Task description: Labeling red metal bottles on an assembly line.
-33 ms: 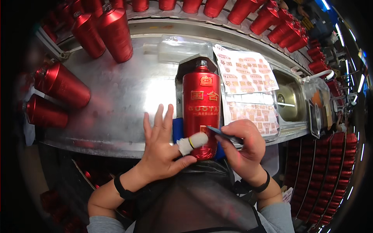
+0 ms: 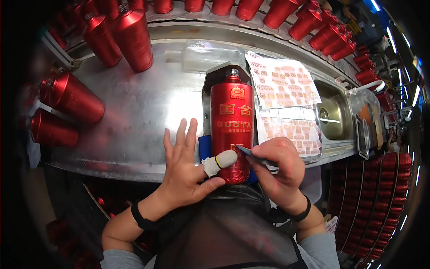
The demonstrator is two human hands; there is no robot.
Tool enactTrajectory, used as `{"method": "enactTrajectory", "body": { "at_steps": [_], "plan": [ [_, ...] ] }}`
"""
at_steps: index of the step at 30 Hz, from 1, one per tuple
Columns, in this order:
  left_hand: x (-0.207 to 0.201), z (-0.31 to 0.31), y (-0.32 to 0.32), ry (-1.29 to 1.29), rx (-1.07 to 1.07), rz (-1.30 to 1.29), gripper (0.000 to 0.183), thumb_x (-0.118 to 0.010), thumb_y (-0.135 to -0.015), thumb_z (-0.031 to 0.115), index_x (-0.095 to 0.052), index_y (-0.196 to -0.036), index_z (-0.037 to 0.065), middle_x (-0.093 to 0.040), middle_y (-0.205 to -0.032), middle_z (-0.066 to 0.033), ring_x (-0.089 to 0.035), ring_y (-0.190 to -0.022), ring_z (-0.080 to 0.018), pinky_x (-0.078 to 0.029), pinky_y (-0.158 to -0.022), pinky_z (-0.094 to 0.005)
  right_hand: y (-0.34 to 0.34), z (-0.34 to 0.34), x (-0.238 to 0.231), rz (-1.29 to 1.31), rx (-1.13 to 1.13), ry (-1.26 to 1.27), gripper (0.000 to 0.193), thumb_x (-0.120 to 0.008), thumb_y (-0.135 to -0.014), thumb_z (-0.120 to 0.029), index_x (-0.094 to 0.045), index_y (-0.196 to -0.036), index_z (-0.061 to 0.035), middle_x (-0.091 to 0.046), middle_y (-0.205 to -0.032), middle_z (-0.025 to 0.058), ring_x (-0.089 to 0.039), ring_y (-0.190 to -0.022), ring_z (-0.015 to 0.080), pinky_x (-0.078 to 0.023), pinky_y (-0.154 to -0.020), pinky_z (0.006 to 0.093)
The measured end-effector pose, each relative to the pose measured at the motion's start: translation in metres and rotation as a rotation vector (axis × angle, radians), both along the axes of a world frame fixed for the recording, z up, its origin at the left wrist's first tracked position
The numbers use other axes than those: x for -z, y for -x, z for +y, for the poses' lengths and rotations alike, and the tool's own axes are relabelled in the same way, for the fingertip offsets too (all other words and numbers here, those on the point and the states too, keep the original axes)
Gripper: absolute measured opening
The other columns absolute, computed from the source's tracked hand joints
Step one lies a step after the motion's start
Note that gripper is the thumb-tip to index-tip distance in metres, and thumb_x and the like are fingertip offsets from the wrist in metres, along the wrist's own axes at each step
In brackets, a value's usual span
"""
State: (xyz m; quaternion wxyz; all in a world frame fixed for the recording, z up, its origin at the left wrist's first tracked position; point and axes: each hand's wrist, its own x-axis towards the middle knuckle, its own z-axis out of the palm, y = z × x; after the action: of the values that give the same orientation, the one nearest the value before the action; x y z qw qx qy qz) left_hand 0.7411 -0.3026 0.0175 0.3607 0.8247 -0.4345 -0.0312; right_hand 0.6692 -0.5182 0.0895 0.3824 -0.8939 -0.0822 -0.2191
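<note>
A red liquor bottle (image 2: 231,101) with gold lettering lies on its back in a dark cradle (image 2: 224,68), its neck pointing away from me. My right hand (image 2: 280,166) pinches a slim grey pointed tool (image 2: 255,154), which looks like tweezers. Its tip is at a small gold square label (image 2: 236,148) low on the bottle. My left hand (image 2: 183,166) has its fingers spread left of the bottle. A whitish finger cover (image 2: 222,162) with a yellow band wraps its index finger, which rests on the bottle near that label. The thumb touches the bottle's base end.
Right of the bottle lie printed sticker sheets (image 2: 284,83), next to a steel sink (image 2: 333,112). Several red bottles (image 2: 132,40) stand on the metal table (image 2: 130,107) at the left. More pass along the far conveyor (image 2: 197,20). A clear plastic box (image 2: 210,56) sits behind the cradle.
Both hands have shifted very slightly left. The tool's tip has moved a little left onto the small gold label, and the wrapped finger has edged up and left. The bottle stays in place.
</note>
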Motion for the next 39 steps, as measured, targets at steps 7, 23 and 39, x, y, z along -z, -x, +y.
{"method": "enactTrajectory", "body": {
  "at_steps": [7,23,39],
  "plan": [
    [0.003,0.019,0.005,0.077,0.061,0.107,0.044,-0.061,-0.09,0.05,-0.07,-0.122,0.023,-0.018,-0.157,-0.0301,-0.017,-0.146,-0.0471,-0.001,-0.111,-0.0662,0.027,-0.004,-0.007,0.016,-0.203,0.25,0.039,-0.074,-0.057,-0.001,-0.071,-0.094,-0.0082,-0.066,-0.095,0.005,-0.059,-0.081,0.0249,-0.047,-0.071,0.0372],
    [0.01,0.023,0.002,0.263,-0.017,0.264,0.054,-0.061,-0.09,0.049,-0.068,-0.123,0.007,-0.028,-0.154,-0.0309,-0.03,-0.144,-0.0402,-0.009,-0.115,-0.06,0.005,0.018,-0.012,-0.044,-0.264,0.383,0.032,-0.072,-0.063,-0.009,-0.069,-0.094,-0.0086,-0.064,-0.091,0.003,-0.06,-0.083,0.0212,-0.046,-0.071,0.0367],
    [-0.016,-0.028,-0.027,0.035,0.06,-0.165,0.041,-0.05,-0.095,0.053,-0.072,-0.117,0.026,-0.025,-0.157,-0.0233,-0.019,-0.144,-0.0477,-0.002,-0.11,-0.0685,0.043,-0.012,0.021,0.387,0.381,-0.723,0.022,-0.074,-0.085,-0.004,-0.06,-0.103,-0.0019,-0.063,-0.091,0.0006,-0.058,-0.081,0.005,-0.047,-0.072,0.0198]
  ]
}}
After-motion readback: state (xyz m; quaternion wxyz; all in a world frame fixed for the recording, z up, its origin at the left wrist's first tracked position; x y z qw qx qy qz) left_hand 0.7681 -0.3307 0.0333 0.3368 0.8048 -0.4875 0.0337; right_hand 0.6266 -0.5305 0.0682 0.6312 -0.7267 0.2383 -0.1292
